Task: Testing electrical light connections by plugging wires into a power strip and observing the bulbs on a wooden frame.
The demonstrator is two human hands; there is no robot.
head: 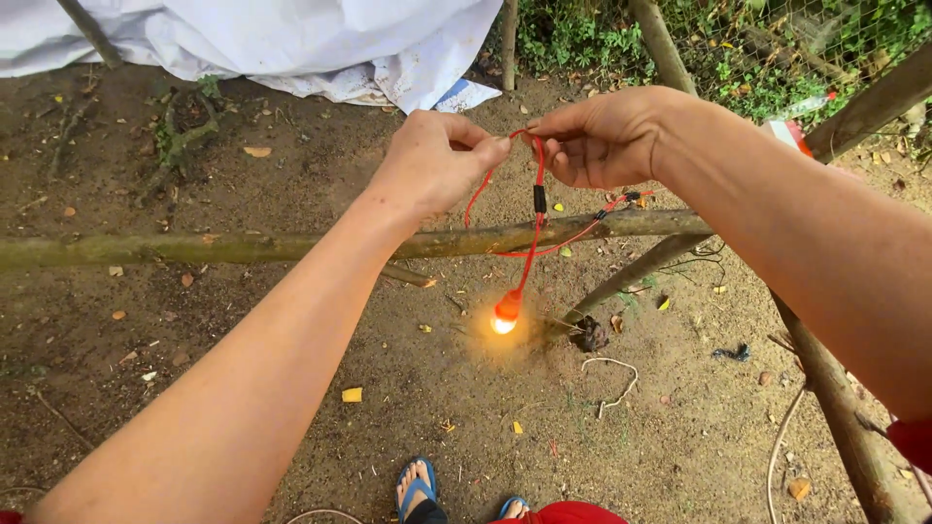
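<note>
I'm looking at an outdoor yard or garden plot: bare dirt ground (320, 175) strewn with dry leaves, rough wooden poles (233, 246) crossing mid-frame, a wire fence (767, 39) with greenery at upper right, and a white tarp (262, 34) upper left.

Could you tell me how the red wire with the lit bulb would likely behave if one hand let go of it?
The red wire looks thin and floppy: it loops between the left hand and right hand and hangs slack. The small lit bulb dangles freely, so it would probably swing. It seems light, yet possibly fragile if it strikes the wooden pole.
</note>
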